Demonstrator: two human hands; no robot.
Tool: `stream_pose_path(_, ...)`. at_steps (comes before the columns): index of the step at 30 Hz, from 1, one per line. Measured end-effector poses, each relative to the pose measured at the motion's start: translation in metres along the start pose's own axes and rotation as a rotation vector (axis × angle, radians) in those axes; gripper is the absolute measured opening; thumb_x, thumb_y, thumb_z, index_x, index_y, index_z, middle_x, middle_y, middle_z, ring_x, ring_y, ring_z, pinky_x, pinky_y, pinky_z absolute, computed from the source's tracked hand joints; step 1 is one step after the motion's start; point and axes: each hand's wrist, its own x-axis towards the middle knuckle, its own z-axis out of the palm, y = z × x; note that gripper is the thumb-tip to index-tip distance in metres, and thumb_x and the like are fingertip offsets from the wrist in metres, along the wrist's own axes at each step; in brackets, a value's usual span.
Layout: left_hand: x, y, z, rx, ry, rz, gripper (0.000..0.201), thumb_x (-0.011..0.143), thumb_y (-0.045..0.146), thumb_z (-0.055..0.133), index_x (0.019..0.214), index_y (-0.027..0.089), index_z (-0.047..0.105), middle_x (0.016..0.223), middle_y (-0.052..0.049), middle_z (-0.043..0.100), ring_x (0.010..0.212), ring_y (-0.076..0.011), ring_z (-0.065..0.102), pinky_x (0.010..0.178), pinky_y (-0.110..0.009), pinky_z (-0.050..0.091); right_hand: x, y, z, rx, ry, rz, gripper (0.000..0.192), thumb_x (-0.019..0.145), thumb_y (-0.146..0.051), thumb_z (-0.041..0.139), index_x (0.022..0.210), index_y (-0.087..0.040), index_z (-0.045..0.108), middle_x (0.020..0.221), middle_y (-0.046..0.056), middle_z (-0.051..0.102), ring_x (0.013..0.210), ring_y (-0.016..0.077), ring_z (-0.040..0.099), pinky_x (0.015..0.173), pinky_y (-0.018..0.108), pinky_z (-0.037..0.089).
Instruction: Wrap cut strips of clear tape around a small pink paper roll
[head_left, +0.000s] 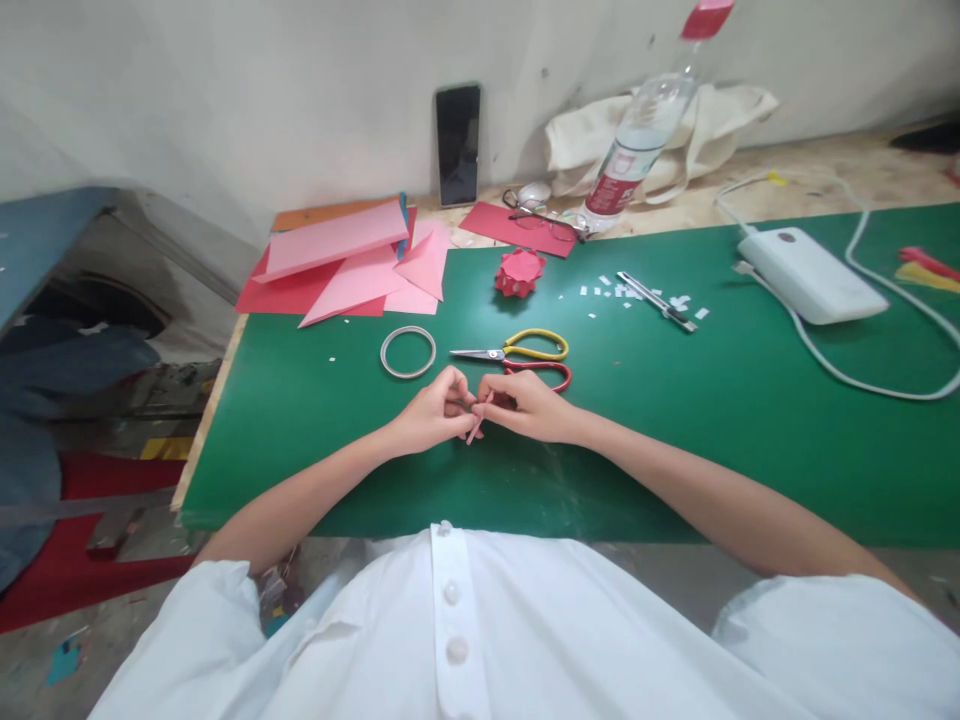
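Note:
Both my hands meet above the green mat [315, 450], near the middle of the table. Between the fingertips of my left hand [437, 412] and my right hand [525, 405] is a small folded strip of pink paper [474, 431], pinched from both sides. Fingers cover most of it. Just beyond lie scissors [536, 348] with one yellow and one red handle, the red loop partly behind my right hand. A roll of tape [407, 374] rests flat beyond my left hand. Farther back sits a red spiky paper ball [519, 272].
Pink and red paper sheets [341, 250] are stacked at the back left. A utility knife [656, 302] lies among white paper scraps. Behind stand a phone [457, 145], glasses [544, 215] and a tilted bottle [637, 150]. At right, a white power bank [814, 275] trails a cable.

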Motion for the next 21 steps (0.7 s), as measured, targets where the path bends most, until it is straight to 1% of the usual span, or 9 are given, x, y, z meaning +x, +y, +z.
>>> stream_pose_path(3,0.0024,0.0016,-0.0017,-0.044,0.013,0.074,0.049,0.08,0.042,0.081,0.088,0.02,0.038,0.081,0.004,0.067,0.066,-0.0137,0.074,0.054,-0.019,0.056,0.0031,0.0009,-0.0027,0.305,0.031,0.121,0.039,0.089,-0.052,0.069,0.079,-0.017,0.056,0.064,0.0,0.063,0.057,0.0107,0.056,0.052,0.021,0.04)
stream_pose_path(5,0.0029,0.0027,-0.0016,-0.065,0.037,0.156,0.049,0.081,0.048,0.079,0.088,0.019,0.04,0.085,0.002,0.068,0.066,-0.0136,0.075,0.055,-0.019,0.057,0.0047,0.0006,-0.0036,0.493,0.059,0.177,0.042,0.085,-0.054,0.075,0.079,-0.017,0.056,0.063,-0.001,0.063,0.057,0.0103,0.058,0.053,0.02,0.043)
stream_pose_path(8,0.002,0.0033,-0.0003,-0.065,0.085,0.278,0.046,0.081,0.044,0.081,0.091,0.019,0.044,0.092,0.002,0.067,0.068,-0.0128,0.075,0.056,-0.019,0.058,0.0053,0.0018,-0.0011,0.71,0.094,0.226,0.042,0.08,-0.05,0.082,0.078,-0.017,0.056,0.064,-0.001,0.065,0.056,0.0092,0.059,0.055,0.02,0.046)
stream_pose_path(11,0.0009,0.003,0.0002,-0.051,0.063,0.369,0.041,0.082,0.037,0.082,0.093,0.019,0.046,0.096,0.002,0.066,0.066,-0.0117,0.075,0.057,-0.018,0.058,0.0043,0.005,0.0032,0.885,0.064,0.284,0.043,0.075,-0.046,0.088,0.079,-0.016,0.058,0.071,0.001,0.07,0.06,0.0098,0.064,0.06,0.021,0.052)
stream_pose_path(14,0.0006,0.0032,-0.0011,-0.058,0.018,0.421,0.039,0.084,0.034,0.08,0.093,0.019,0.045,0.093,0.002,0.07,0.065,-0.0118,0.075,0.057,-0.019,0.059,0.0036,0.0072,0.0053,0.987,0.008,0.319,0.041,0.074,-0.041,0.09,0.08,-0.015,0.058,0.074,0.002,0.072,0.064,0.0097,0.067,0.063,0.02,0.054)
stream_pose_path(16,0.0007,0.004,-0.0024,-0.064,0.023,0.423,0.041,0.084,0.036,0.081,0.091,0.02,0.044,0.089,0.001,0.072,0.064,-0.0124,0.074,0.057,-0.02,0.059,0.0035,0.0075,0.0049,1.019,-0.028,0.326,0.04,0.075,-0.039,0.089,0.08,-0.015,0.058,0.074,0.001,0.072,0.063,0.0091,0.067,0.061,0.019,0.054)
stream_pose_path(21,0.0011,0.0075,-0.0052,-0.015,0.071,0.324,0.051,0.075,0.045,0.086,0.085,0.02,0.042,0.079,0.001,0.075,0.058,-0.013,0.072,0.054,-0.022,0.058,0.0023,0.0086,0.0036,0.967,-0.158,0.313,0.038,0.082,-0.042,0.083,0.084,-0.015,0.057,0.075,0.003,0.072,0.063,0.0114,0.068,0.055,0.019,0.051)
